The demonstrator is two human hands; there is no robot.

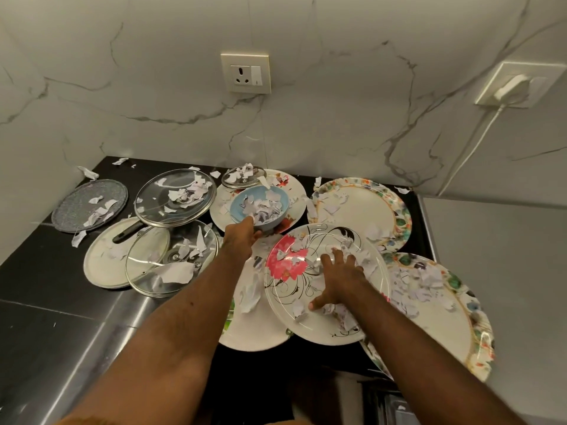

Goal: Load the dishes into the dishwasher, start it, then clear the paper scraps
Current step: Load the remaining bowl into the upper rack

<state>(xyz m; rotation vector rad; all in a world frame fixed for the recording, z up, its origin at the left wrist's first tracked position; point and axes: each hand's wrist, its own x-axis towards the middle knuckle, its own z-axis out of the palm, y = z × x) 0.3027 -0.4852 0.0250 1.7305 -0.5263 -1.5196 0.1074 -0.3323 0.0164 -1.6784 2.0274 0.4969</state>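
My left hand [241,237] grips the near rim of a light blue bowl [242,201] full of paper scraps [266,207]. The bowl sits on a white floral plate [296,194] near the wall. My right hand [339,279] lies flat with spread fingers on a white plate with a pink flower [283,265], pressing on scraps there. That plate overlaps another white plate [254,329] and a colourful-rimmed plate [445,314] at the right edge.
Glass lids [175,197] [165,262] [244,177], a white pan lid with a black handle [101,265] and a grey round mat [89,205] crowd the black counter [36,280] at left. Another colourful plate [362,210] sits back right. A white cable [478,139] hangs on the marble wall.
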